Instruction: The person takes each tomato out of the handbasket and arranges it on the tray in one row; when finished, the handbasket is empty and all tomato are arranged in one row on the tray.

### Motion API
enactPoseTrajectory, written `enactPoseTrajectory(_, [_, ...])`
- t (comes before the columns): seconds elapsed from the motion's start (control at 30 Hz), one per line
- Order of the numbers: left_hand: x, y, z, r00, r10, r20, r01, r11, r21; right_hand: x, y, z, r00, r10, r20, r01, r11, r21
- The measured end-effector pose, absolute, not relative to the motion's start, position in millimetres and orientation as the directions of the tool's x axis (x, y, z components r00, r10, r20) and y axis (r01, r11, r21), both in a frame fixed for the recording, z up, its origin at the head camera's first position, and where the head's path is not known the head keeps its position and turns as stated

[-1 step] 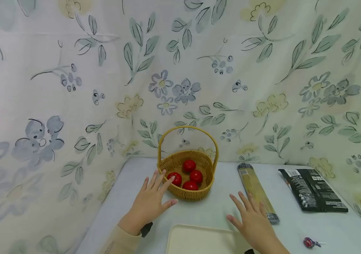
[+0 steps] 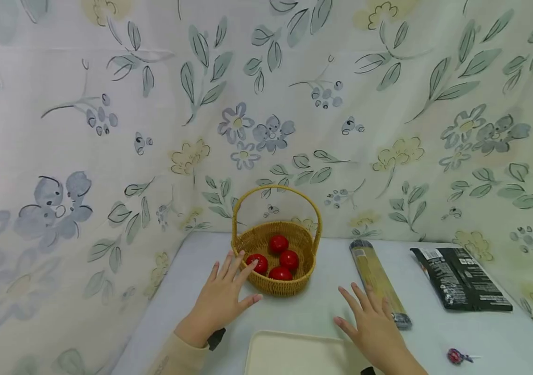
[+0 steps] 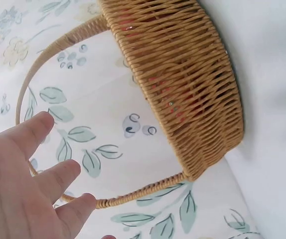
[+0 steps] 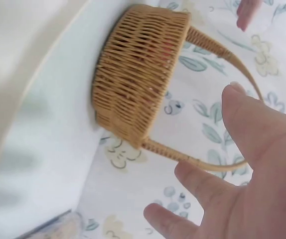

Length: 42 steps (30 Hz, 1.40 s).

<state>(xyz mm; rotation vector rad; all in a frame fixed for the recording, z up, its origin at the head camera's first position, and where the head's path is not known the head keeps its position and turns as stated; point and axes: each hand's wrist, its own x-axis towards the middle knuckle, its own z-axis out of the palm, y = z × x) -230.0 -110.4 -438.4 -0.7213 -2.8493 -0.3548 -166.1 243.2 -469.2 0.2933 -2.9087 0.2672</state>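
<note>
Where the left hand is: 8 o'clock of the basket (clock centred on basket, head view, 12 = away), back of hand up, pointing to about 1.
Left fingers: spread, near-straight, gripping nothing; tips overlap the basket's near-left rim in head view, but left wrist view shows them apart from the woven wall.
Right hand: 4 o'clock, back up, pointing to about 11, covering the tray's far-right corner in head view.
Right fingers: spread, loosely extended, gripping nothing; some cross the long packet in head view, contact can't tell.
Basket: upright on white table, near its far edge; tan wicker, rounded, tall arched handle.
Red fruits: four, round, glossy, inside basket at 12, 4, 6 and 8.
Long packet: just past 3, narrow, yellowish, dark ends, lying along 11 to 5.
Black pouch: 3, flat, beyond long packet.
Lollipop: 4, wrapped, stick toward 3.
Tray: cream, between 5 and 6, cut off by the head view's bottom edge.
</note>
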Motion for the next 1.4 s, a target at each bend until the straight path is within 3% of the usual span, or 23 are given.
enactPoseTrajectory(0.53, [-248.9, -97.9, -422.0, -0.867, 0.449, 0.217, 0.485, 0.859, 0.164, -174.3, 264.5, -456.2, -0.961, -0.15, 0.232, -0.209, 0.944, -0.255])
enactPoseTrajectory(0.77, [-264.0, -94.7, -416.2, -0.856, 0.43, 0.288, 0.492, 0.849, 0.194, -159.5, 279.7, -455.6, -0.984, -0.032, 0.173, -0.112, 0.87, -0.481])
enactPoseTrajectory(0.97, [-290.7, -91.1, -414.2, -0.875, 0.398, 0.276, 0.464, 0.853, 0.241, -139.1, 298.9, -478.6, -0.991, 0.094, -0.091, 0.131, 0.666, -0.734])
enactPoseTrajectory(1.13, [-322.9, -80.7, -411.1, -0.896, 0.414, 0.162, 0.444, 0.845, 0.299, -128.6, 319.6, -506.5, -0.978, -0.064, -0.2, 0.133, 0.545, -0.828])
enactPoseTrajectory(1.27, [-346.0, -73.9, -412.7, -0.904, 0.425, 0.04, 0.415, 0.853, 0.316, -122.8, 333.2, -523.0, -0.967, -0.219, -0.132, 0.003, 0.505, -0.863])
enactPoseTrajectory(1.4, [-359.6, -70.6, -420.6, -0.897, 0.433, -0.09, 0.391, 0.872, 0.294, -118.0, 338.1, -533.8, -0.958, -0.277, -0.073, -0.077, 0.494, -0.866])
